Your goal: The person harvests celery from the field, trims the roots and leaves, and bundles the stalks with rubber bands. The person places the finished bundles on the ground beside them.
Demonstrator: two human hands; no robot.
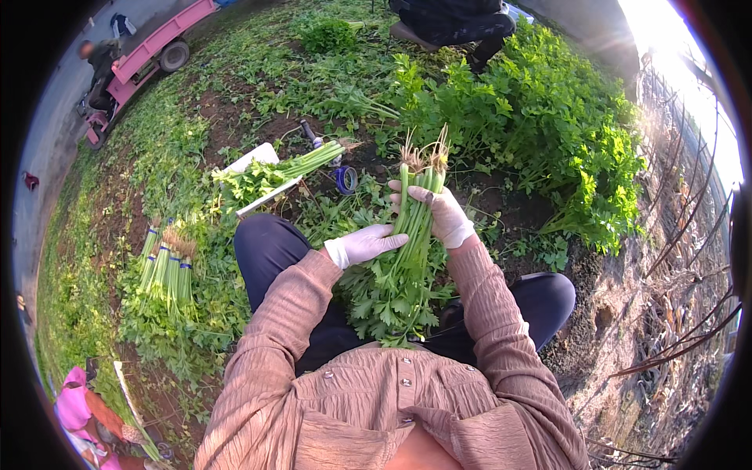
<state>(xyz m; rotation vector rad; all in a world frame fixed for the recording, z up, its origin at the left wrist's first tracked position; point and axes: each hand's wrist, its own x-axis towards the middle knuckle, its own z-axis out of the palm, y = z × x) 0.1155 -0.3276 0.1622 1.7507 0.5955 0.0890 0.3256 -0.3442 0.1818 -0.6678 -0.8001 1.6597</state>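
A bunch of celery stalks point(416, 229), roots up and leaves down, is held upside down between my gloved hands. My right hand point(443, 212) is closed round the stalks just below the roots. Against the left side of the bunch lies my left hand point(369, 244), its thumb across the stalks and its fingers partly hidden. Ahead to the left, more celery point(294, 167) lies across a white stand point(269, 197), beside a roll of blue tape point(346, 180). Bundles of celery bound with blue tape point(170, 273) lie on leaves at the left.
Tall celery point(529, 111) grows ahead and to the right, beside a dry bank with bare twigs point(664, 247). A person point(458, 23) sits ahead. Another person point(103, 70) is on a pink three-wheeled cart point(158, 35). Someone in pink point(79, 405) is at the lower left.
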